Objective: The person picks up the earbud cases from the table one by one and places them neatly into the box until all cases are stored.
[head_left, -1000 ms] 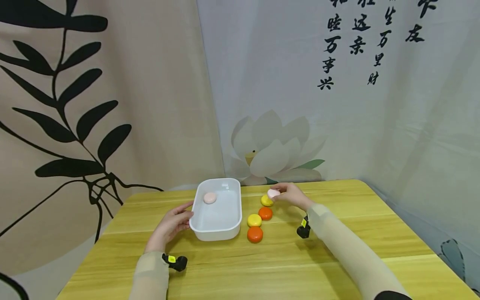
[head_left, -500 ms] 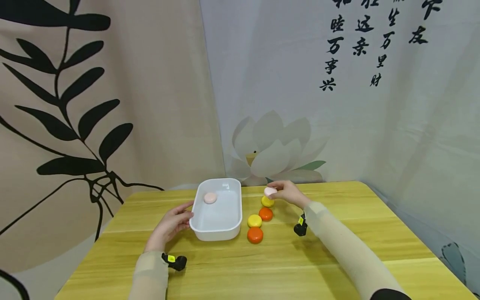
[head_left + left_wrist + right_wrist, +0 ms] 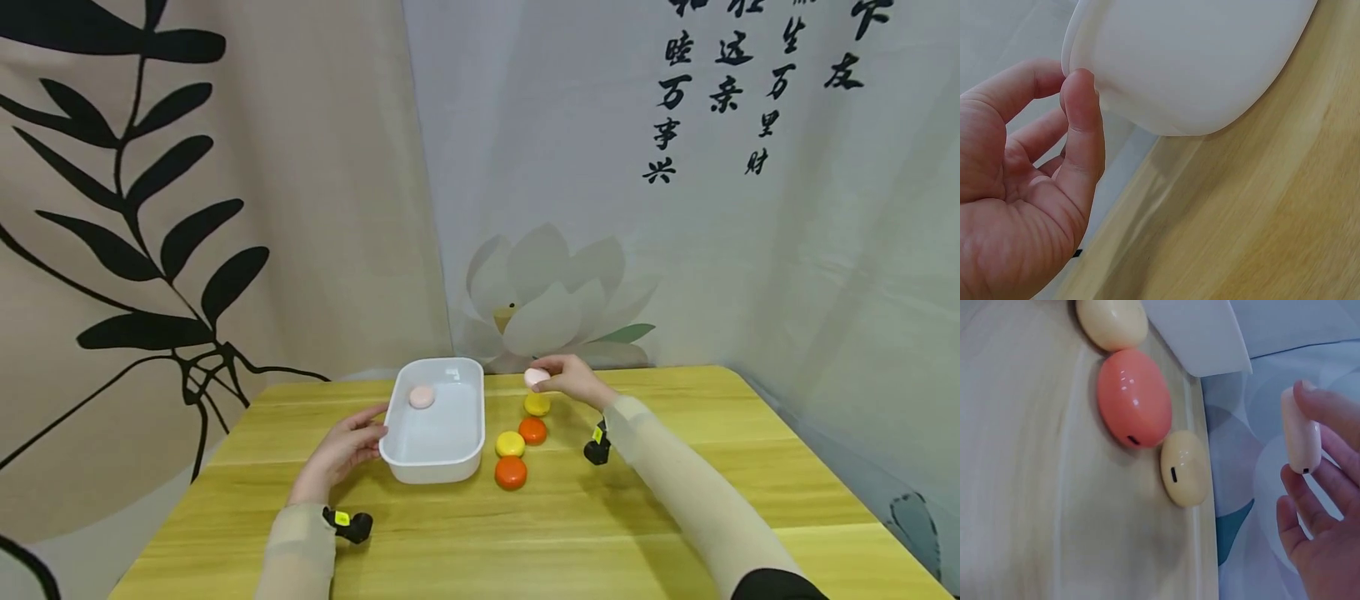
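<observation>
My right hand [image 3: 574, 382] pinches a pale pink disc [image 3: 536, 377] between thumb and fingers, above the back of the table. In the right wrist view this disc [image 3: 1301, 439] is seen edge-on, thick and rounded, with a small dark slot at its lower end. A white rectangular tray [image 3: 432, 477] sits left of it. Thumb and fingers of my left hand [image 3: 347, 448] pinch the tray's left rim. The tray's rounded corner [image 3: 1204, 94] fills the top of the left wrist view. Another pink disc [image 3: 422, 397] lies inside the tray.
Right of the tray, a yellow disc [image 3: 537, 405], an orange disc [image 3: 533, 431], a second yellow disc [image 3: 510, 444] and a second orange disc [image 3: 512, 472] form a zigzag line on the wooden table [image 3: 465, 542]. A printed curtain [image 3: 360, 208] hangs behind.
My right hand has lifted the pink disc slightly and moved it a little to the left, off the far yellow disc in the head view. The left hand stays at the tray.
</observation>
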`<action>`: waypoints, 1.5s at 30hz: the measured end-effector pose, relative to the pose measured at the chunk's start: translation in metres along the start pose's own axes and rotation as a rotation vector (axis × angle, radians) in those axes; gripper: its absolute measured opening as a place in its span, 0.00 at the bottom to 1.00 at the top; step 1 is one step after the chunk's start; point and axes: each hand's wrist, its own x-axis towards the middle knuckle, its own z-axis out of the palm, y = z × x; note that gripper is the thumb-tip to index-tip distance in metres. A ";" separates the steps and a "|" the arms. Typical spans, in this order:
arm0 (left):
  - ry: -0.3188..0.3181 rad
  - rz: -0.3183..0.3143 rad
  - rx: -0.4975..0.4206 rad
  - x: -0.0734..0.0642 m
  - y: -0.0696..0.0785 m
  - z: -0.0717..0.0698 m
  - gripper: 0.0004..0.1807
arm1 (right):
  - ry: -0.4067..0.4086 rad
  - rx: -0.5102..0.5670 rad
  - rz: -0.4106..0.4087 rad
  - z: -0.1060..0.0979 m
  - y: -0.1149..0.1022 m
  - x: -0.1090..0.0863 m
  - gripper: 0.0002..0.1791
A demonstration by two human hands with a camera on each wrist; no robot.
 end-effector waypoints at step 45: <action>-0.003 -0.014 0.027 0.000 0.004 0.000 0.30 | -0.014 -0.018 -0.019 0.016 -0.042 0.025 0.27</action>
